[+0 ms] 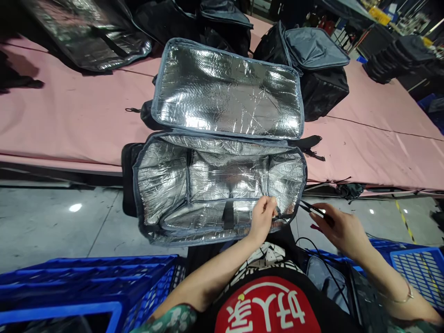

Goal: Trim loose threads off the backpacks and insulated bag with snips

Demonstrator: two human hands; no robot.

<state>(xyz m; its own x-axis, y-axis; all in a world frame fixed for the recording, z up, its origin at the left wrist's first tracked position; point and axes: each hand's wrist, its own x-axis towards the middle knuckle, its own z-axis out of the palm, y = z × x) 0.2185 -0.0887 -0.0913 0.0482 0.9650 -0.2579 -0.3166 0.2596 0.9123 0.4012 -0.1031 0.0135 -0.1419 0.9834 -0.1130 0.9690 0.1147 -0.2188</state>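
A cooler bag [229,175] with silver foil lining and grey-blue edging stands unzipped before me, partly over the table's edge. Its foil-lined lid [227,92] is folded back onto the table. My left hand [264,213] is closed in a pinch at the front right rim, and a small dark bit shows by the fingertips; what it pinches is mostly hidden. Just outside the bag's right corner, my right hand [335,226] grips small black snips [305,206], their thin tips pointing left at the rim. A black strap [228,215] crosses the inner front pocket.
The pink-covered table [79,106] runs across behind the bag. Another foil-lined bag [93,37] lies at back left, a dark bag [322,88] at back right. Blue crates [149,277] stand low at left and right. A dark bag [329,277] sits by my right arm.
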